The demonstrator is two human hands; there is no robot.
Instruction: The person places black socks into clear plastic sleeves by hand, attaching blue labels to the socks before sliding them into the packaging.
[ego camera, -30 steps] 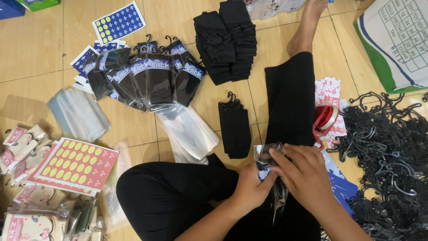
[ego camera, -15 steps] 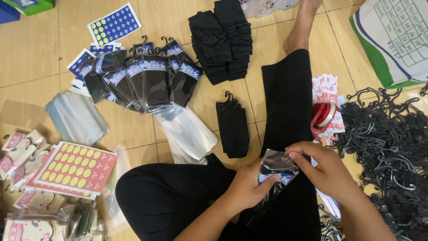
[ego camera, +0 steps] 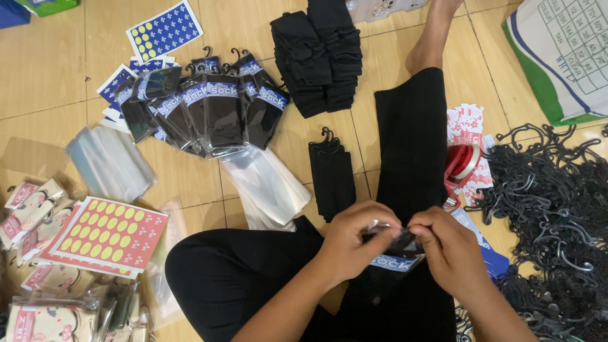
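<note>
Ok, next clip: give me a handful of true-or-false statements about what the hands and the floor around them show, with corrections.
1. Both hands pinch the same packaged black sock. True: the left hand and right hand meet on the packaged sock over the lap.
2. The red tape roll sits in the person's left hand. False: it lies on the floor beside the right leg.
3. A heap of black plastic hangers lies at the right. True.
4. The fan of bagged socks is stacked on the lap. False: it lies on the floor ahead.

Glossy clear plastic sleeve (ego camera: pixel 396 244) over matt black cloth; smooth wooden floor (ego camera: pixel 57 76)
</note>
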